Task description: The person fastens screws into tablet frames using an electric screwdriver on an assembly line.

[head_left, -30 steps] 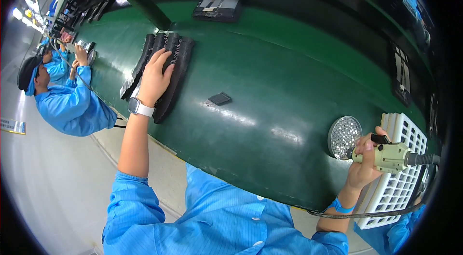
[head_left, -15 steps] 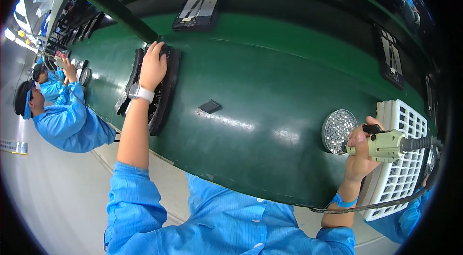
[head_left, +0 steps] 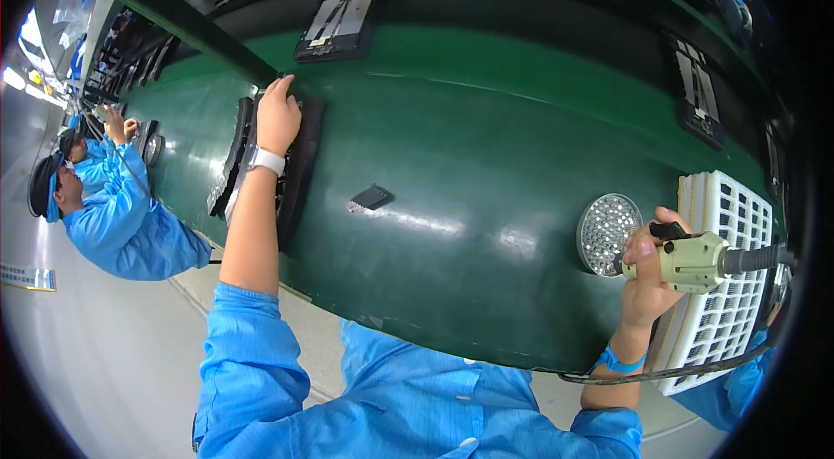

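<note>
My left hand (head_left: 278, 122) reaches over a pair of long black ridged strips (head_left: 306, 142) at the left of the bench. Its fingers are drawn together at the far end, and what lies under them is hidden by the hand. My right hand (head_left: 645, 281) is wrapped round a pale green power screwdriver (head_left: 691, 264) with a black lever and a grey ribbed cable end. The tool's nose points left, beside a round dish (head_left: 609, 233) filled with small shiny pieces. A small black toothed piece (head_left: 373, 196) lies alone on the green bench top (head_left: 460, 151).
A white grid rack (head_left: 725, 259) stands by my right hand, with a dark cable (head_left: 669, 372) looping below. Flat dark devices (head_left: 340, 18) lie along the far side. A green post (head_left: 195, 25) rises at left. Co-workers in blue (head_left: 130, 216) sit at the left.
The view has shifted slightly. My left hand stays over the black strips, its forearm a little more upright and further right. My right hand holds the screwdriver in the same place.
</note>
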Tool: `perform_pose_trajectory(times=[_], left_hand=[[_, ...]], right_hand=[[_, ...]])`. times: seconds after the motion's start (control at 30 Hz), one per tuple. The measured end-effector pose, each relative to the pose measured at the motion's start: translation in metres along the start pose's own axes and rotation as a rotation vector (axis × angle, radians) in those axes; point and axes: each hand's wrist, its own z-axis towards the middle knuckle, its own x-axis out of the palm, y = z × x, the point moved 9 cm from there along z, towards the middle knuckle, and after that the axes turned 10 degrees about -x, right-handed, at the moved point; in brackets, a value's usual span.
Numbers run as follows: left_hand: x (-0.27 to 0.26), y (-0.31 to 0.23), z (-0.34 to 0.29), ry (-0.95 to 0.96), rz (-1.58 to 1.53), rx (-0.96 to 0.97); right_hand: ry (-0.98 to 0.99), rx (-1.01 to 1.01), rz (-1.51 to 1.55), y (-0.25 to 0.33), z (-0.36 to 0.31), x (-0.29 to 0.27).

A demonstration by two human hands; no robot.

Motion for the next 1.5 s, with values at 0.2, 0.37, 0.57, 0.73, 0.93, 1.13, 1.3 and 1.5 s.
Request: perform_pose_trajectory(times=[0.2,0.37,0.57,0.73,0.93,1.13,1.3,1.5], left_hand=[[-0.001,0.001,0.009,-0.006,0.08,0.004],[-0.006,0.004,-0.003,-0.052,0.002,-0.034],[-0.083,0.006,-0.035,0.022,-0.148,-0.046],[-0.102,0.105,-0.112,0.101,0.396,-0.153],[-0.098,0.133,-0.114,0.272,0.017,-0.342],[-0.108,0.163,-0.135,0.315,0.153,-0.267],[-0.105,0.161,-0.135,0.33,0.163,-0.287],[-0.11,0.146,-0.135,0.287,0.099,-0.266]], right_hand=[[-0.018,-0.033,-0.014,0.005,0.001,-0.002],[0.008,-0.016,0.005,0.001,-0.001,0.001],[-0.015,0.006,-0.051,-0.007,0.0,-0.008],[0.015,-0.034,-0.027,-0.003,0.001,-0.003],[0.038,-0.022,0.009,-0.013,-0.001,-0.004],[0.034,-0.039,0.015,-0.011,0.001,-0.002],[0.044,-0.029,0.062,-0.014,0.002,-0.004],[0.04,-0.043,0.032,-0.01,0.001,-0.002]])
